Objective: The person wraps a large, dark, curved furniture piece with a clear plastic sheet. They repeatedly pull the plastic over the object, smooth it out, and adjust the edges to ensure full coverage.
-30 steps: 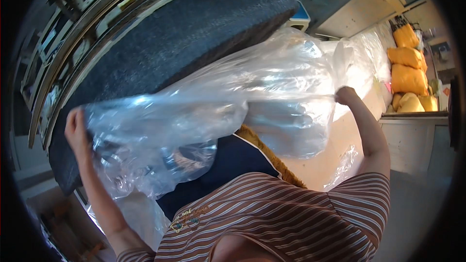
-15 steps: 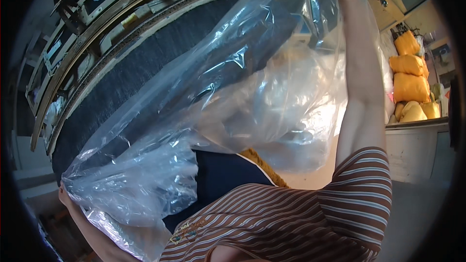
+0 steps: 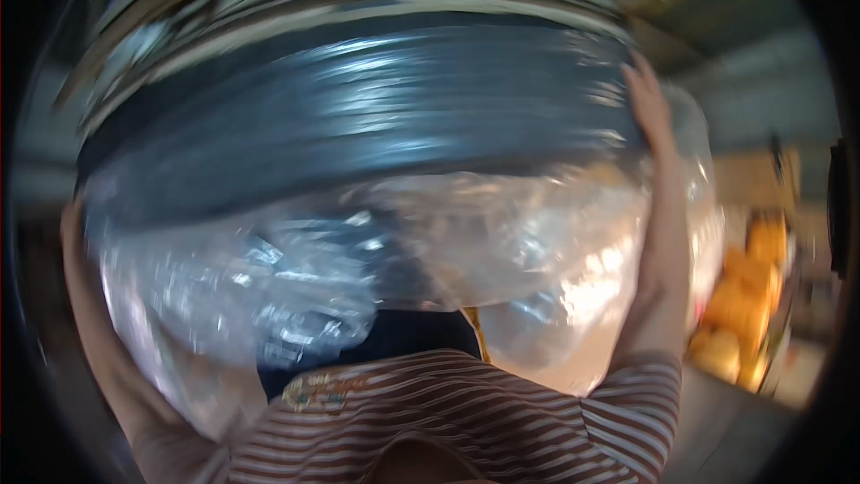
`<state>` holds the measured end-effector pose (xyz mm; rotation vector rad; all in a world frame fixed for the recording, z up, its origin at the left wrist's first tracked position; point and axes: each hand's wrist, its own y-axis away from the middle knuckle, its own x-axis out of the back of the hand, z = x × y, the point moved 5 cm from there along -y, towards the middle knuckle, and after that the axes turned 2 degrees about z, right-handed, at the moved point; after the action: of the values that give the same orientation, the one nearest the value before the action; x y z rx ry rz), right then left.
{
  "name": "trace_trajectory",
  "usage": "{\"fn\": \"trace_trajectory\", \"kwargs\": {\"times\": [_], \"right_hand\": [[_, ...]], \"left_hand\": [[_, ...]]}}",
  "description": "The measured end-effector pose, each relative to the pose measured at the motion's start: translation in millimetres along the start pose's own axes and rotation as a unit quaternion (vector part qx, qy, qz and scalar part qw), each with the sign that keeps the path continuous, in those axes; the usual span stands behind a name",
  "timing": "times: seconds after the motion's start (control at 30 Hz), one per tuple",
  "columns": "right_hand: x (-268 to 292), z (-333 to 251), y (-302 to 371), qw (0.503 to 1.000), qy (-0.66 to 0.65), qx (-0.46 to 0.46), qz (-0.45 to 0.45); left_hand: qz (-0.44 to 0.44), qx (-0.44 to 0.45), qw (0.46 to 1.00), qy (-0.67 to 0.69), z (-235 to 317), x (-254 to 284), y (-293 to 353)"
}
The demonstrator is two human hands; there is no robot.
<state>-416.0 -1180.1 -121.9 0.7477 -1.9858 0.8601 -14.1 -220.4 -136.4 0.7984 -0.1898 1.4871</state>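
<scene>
Plastic sheeting (image 3: 376,260), one large clear bag or wrap, spreads across the near edge of one big dark grey cushion-like slab (image 3: 358,116) in front of the person. It looks light, limp and slick, likely to slide and balloon, so its edges seem the best places to grip. One right hand (image 3: 647,103) is raised at the slab's far right corner against the film; blur hides how firmly it grips. One left hand (image 3: 73,226) sits at the film's left edge, its grip unclear. Several blurred orange-yellow bundles (image 3: 743,305) lie at right.
</scene>
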Motion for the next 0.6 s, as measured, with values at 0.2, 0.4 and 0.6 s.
{"fn": "trace_trajectory", "kwargs": {"times": [0.2, 0.4, 0.6], "right_hand": [[14.4, 110.8, -46.6, 0.948, 0.248, -0.194, 0.035], [-4.9, -176.1, 24.3, 0.962, -0.257, 0.092, -0.016], [-97.6, -315.3, 270.0, 0.788, -0.224, 0.11, -0.563]], "left_hand": [[0.354, -0.275, 0.891, -0.077, 49.3, -48.3, -35.5], [0.347, -0.172, 0.922, -0.007, 52.4, -56.6, -15.2], [0.443, -0.233, 0.866, -0.014, 22.3, -20.8, -74.0]]}}
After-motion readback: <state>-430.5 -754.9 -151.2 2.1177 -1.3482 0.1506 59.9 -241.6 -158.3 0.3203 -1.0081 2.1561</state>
